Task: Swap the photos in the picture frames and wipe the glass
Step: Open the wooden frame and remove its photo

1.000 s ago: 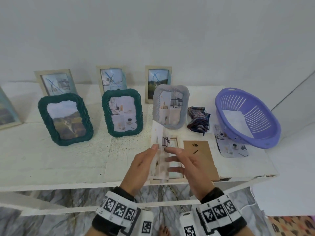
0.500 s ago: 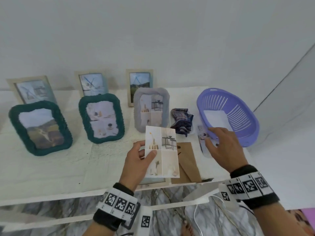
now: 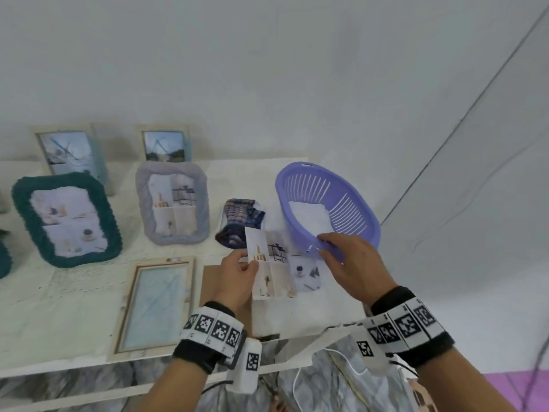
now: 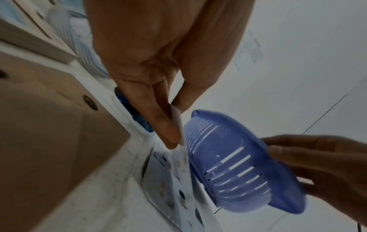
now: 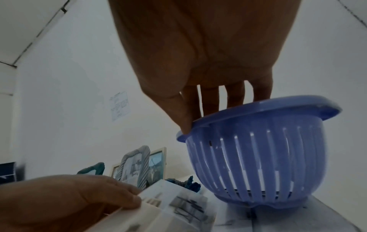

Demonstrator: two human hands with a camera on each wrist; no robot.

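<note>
My left hand [image 3: 248,261] pinches a four-panel interior photo [image 3: 269,263] by its left edge, holding it just above the table beside the purple basket [image 3: 368,215]. In the left wrist view thumb and fingers [image 4: 164,125] clamp the photo [image 4: 178,120]. My right hand [image 3: 323,248] grips the basket's near rim, with the thumb [image 5: 187,124] outside and the fingers inside, and the basket [image 5: 258,149] is tipped up. A second photo [image 3: 307,273] lies on the table under the basket's raised edge. An empty wooden frame [image 3: 154,304] lies flat, with its brown backing board [image 3: 212,281] beside it.
A checked cloth [image 3: 240,221] lies behind the photo. A grey rope frame [image 3: 172,203] and a green one [image 3: 65,218] stand upright, with two light wooden frames [image 3: 71,153] along the wall. White paper [image 3: 309,215] sits inside the basket. The table's right edge runs just past the basket.
My right hand left the photo, reached right and took the basket's rim, tipping it. My left hand carried the photo right toward the basket. The view swung right.
</note>
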